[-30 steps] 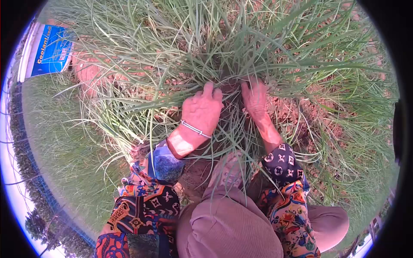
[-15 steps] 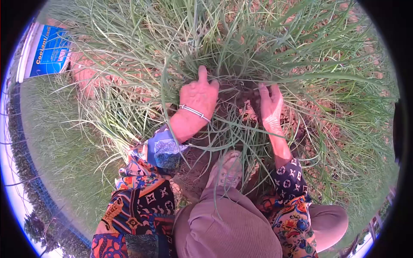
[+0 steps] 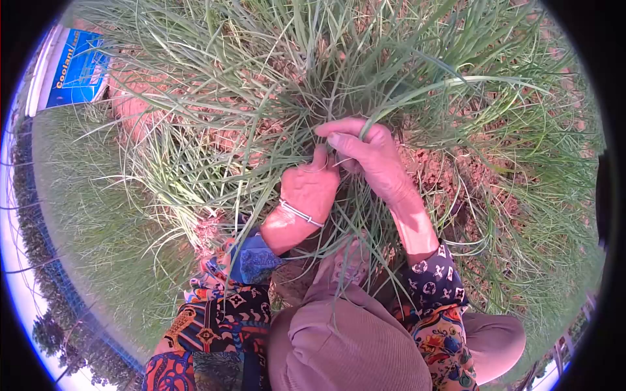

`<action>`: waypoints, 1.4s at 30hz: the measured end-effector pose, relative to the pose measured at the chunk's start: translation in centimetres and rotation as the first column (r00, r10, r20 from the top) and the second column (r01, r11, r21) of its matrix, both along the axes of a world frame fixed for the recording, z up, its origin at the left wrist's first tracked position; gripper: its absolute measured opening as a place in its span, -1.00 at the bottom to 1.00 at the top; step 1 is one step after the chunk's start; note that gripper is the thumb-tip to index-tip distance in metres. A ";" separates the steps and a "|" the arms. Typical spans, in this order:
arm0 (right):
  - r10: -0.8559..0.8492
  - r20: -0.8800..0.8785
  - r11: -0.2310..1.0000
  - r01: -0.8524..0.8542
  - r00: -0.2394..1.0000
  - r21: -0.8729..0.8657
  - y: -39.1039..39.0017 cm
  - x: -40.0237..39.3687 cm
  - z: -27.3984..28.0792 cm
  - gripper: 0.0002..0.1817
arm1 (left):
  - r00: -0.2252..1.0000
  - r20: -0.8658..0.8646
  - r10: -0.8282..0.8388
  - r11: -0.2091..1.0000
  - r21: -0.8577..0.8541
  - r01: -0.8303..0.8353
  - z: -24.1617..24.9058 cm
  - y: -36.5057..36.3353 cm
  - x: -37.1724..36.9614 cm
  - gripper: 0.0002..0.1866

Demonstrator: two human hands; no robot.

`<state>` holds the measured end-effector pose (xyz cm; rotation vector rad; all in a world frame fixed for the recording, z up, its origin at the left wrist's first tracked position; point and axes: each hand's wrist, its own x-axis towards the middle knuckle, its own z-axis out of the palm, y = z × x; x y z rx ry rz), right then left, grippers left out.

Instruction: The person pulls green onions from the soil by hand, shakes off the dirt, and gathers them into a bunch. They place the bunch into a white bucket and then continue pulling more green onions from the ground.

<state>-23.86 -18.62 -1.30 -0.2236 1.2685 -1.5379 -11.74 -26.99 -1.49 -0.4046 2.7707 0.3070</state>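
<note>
My left hand (image 3: pixel 310 194), with a silver bangle at the wrist, is closed around thin green stalks that look like young onions or chives; its fingertips are partly hidden. Right beside it, my right hand (image 3: pixel 373 158) pinches at the same stalks (image 3: pixel 293 158), thumb and forefinger bent together. One long leaf (image 3: pixel 437 88) arches over that hand to the right. The two hands almost touch, low over the plants. To the left lies a bunch of similar stalks (image 3: pixel 186 195), its lower ends bunched near my left sleeve.
Dense green plants (image 3: pixel 345 49) grow ahead and on both sides, with reddish soil (image 3: pixel 430 166) showing between them. A white container with a blue Coolant label (image 3: pixel 77 68) stands at the upper left. My shoe (image 3: pixel 342 260) and bent knee (image 3: pixel 352 345) are just below the hands.
My right hand has moved left and up from the soil to meet my left hand. My left hand has shifted slightly down, and its extended finger is now curled in.
</note>
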 end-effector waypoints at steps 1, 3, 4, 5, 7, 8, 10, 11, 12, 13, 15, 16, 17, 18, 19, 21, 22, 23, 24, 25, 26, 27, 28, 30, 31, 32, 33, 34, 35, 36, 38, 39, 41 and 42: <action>0.081 -0.050 0.997 -0.080 0.996 0.016 -1.2 -0.5 -0.2 -0.76 | 1.000 0.004 -0.009 1.000 -0.006 0.009 0.0 0.1 0.0 -0.64; 0.106 -0.231 0.969 -0.048 0.967 0.243 -3.5 -1.3 -1.9 -0.73 | 1.000 0.022 -0.011 1.000 0.014 0.010 0.1 0.0 0.1 -0.64; 0.134 -0.350 0.939 -0.006 0.927 0.344 -4.4 -1.4 -4.3 -0.72 | 0.999 0.033 -0.003 0.999 0.040 0.002 0.4 -0.2 0.1 -0.63; 0.175 -0.460 0.900 0.048 0.871 0.434 -5.1 -1.5 -6.0 -0.69 | 0.999 0.045 0.006 0.998 0.067 -0.009 0.6 -0.2 0.1 -0.63; 0.269 -0.569 0.880 0.041 0.777 0.473 -6.2 -1.7 -7.3 -0.70 | 0.999 0.033 0.018 0.997 0.070 -0.020 0.9 -0.1 0.3 -0.63; 0.315 -0.616 0.870 0.040 0.722 0.492 -6.6 -1.7 -7.9 -0.70 | 0.999 0.026 0.024 0.997 0.072 -0.026 1.0 0.0 0.4 -0.64; 0.424 -0.710 0.846 0.035 0.562 0.533 -7.7 -1.3 -8.7 -0.70 | 0.998 0.019 0.067 0.992 0.109 -0.068 1.2 0.4 0.6 -0.64; 0.470 -0.746 0.835 0.037 0.473 0.549 -8.2 -1.2 -9.1 -0.71 | 0.996 0.015 0.087 0.988 0.125 -0.088 1.2 0.5 0.7 -0.64; 0.498 -0.746 0.817 0.048 0.441 0.574 -8.7 -1.0 -9.6 -0.72 | 0.993 0.071 0.094 0.990 0.102 -0.101 1.2 0.6 0.6 -0.64; 0.478 -0.765 0.832 0.057 0.432 0.552 -8.7 -0.9 -9.9 -0.73 | 0.993 0.065 0.101 0.989 0.107 -0.107 1.4 0.7 0.8 -0.64; 0.440 -0.801 0.858 0.072 0.406 0.508 -8.5 -1.1 -10.6 -0.76 | 0.992 0.050 0.119 0.985 0.118 -0.124 1.9 1.0 1.0 -0.64; 0.439 -0.819 0.859 0.095 0.369 0.503 -8.3 -1.2 -10.8 -0.80 | 0.991 0.055 0.123 0.982 0.141 -0.129 1.9 1.0 1.1 -0.64; 0.364 -0.851 0.893 0.117 0.379 0.434 -7.7 -1.3 -11.0 -0.82 | 0.992 0.046 0.120 0.981 0.149 -0.125 2.0 1.0 1.2 -0.63; 0.286 -0.876 0.921 0.142 0.388 0.363 -7.0 -1.2 -11.1 -0.83 | 0.993 0.037 0.114 0.980 0.160 -0.119 2.0 1.0 1.4 -0.63; 0.210 -0.894 0.942 0.163 0.396 0.294 -6.3 -1.0 -11.2 -0.84 | 0.993 0.031 0.112 0.978 0.172 -0.116 2.0 1.0 1.5 -0.63; 0.025 -0.826 0.942 0.264 0.563 0.209 -5.6 -0.3 -10.7 -0.82 | 0.992 0.034 0.121 0.972 0.197 -0.125 2.1 0.9 1.7 -0.62; -0.051 -0.772 0.927 0.318 0.634 0.200 -5.7 -0.5 -9.2 -0.82 | 0.991 0.035 0.127 0.969 0.209 -0.132 2.1 1.0 1.7 -0.62; -0.132 -0.711 0.905 0.377 0.691 0.198 -5.6 -0.9 -8.2 -0.81 | 0.991 0.035 0.131 0.967 0.217 -0.135 2.1 1.0 1.8 -0.62; -0.153 -0.709 0.910 0.377 0.688 0.169 -5.5 -1.6 -7.9 -0.79 | 0.991 0.031 0.128 0.965 0.225 -0.132 2.2 1.0 1.8 -0.62; -0.168 -0.643 0.913 0.365 0.747 0.185 -5.3 -2.0 -8.0 -0.78 | 0.992 0.027 0.124 0.964 0.233 -0.127 2.1 1.1 1.7 -0.62; -0.181 -0.570 0.916 0.348 0.802 0.198 -5.1 -2.2 -8.0 -0.76 | 0.992 0.024 0.121 0.962 0.243 -0.123 2.2 1.1 1.6 -0.62; -0.193 -0.490 0.921 0.329 0.850 0.207 -5.1 -2.4 -8.2 -0.74 | 0.993 0.022 0.119 0.961 0.250 -0.121 2.3 1.1 1.5 -0.62; -0.052 -0.710 0.916 0.316 0.703 0.246 -4.9 -2.6 -8.5 -0.74 | 0.993 0.022 0.120 0.959 0.256 -0.122 2.4 1.0 1.6 -0.62; 0.074 -0.657 0.933 0.180 0.751 0.311 -4.7 -2.3 -8.0 -0.76 | 0.993 0.011 0.119 0.957 0.264 -0.118 2.2 1.1 1.7 -0.62; 0.137 -0.628 0.934 0.111 0.766 0.339 -4.6 -2.3 -7.2 -0.77 | 0.993 0.005 0.119 0.957 0.267 -0.116 2.2 1.1 1.8 -0.62; 0.226 -0.613 0.924 0.033 0.757 0.381 -4.6 -2.3 -6.3 -0.77 | 0.992 0.006 0.123 0.956 0.267 -0.120 2.3 1.1 1.7 -0.62; 0.309 -0.616 0.909 -0.035 0.725 0.415 -4.7 -2.3 -6.5 -0.76 | 0.992 0.007 0.126 0.955 0.268 -0.123 2.4 1.1 1.6 -0.62; 0.390 -0.614 0.888 -0.102 0.687 0.449 -4.8 -2.4 -6.8 -0.75 | 0.992 0.011 0.129 0.955 0.269 -0.127 2.4 1.2 1.6 -0.62; 0.466 -0.609 0.860 -0.167 0.642 0.482 -4.9 -2.3 -7.0 -0.74 | 0.992 0.008 0.126 0.954 0.274 -0.123 2.4 1.1 1.7 -0.62; 0.552 -0.600 0.815 -0.223 0.579 0.535 -5.1 -2.3 -6.3 -0.75 | 0.992 0.002 0.123 0.953 0.277 -0.119 2.3 1.1 1.7 -0.63; 0.540 -0.750 0.837 -0.151 0.382 0.526 -5.1 -1.9 -7.8 -0.77 | 0.992 0.003 0.126 0.955 0.271 -0.122 2.3 1.3 1.6 -0.63; 0.527 -0.804 0.848 -0.114 0.276 0.517 -5.3 -1.7 -8.1 -0.78 | 0.992 0.009 0.129 0.956 0.266 -0.127 2.3 1.4 1.6 -0.63; 0.520 -0.804 0.849 -0.073 0.288 0.523 -5.3 -1.4 -8.5 -0.82 | 0.992 0.012 0.125 0.955 0.268 -0.124 2.2 1.6 1.6 -0.64; 0.523 -0.805 0.846 -0.053 0.281 0.531 -5.3 -1.1 -8.8 -0.82 | 0.993 0.007 0.122 0.955 0.272 -0.119 2.2 1.5 1.6 -0.64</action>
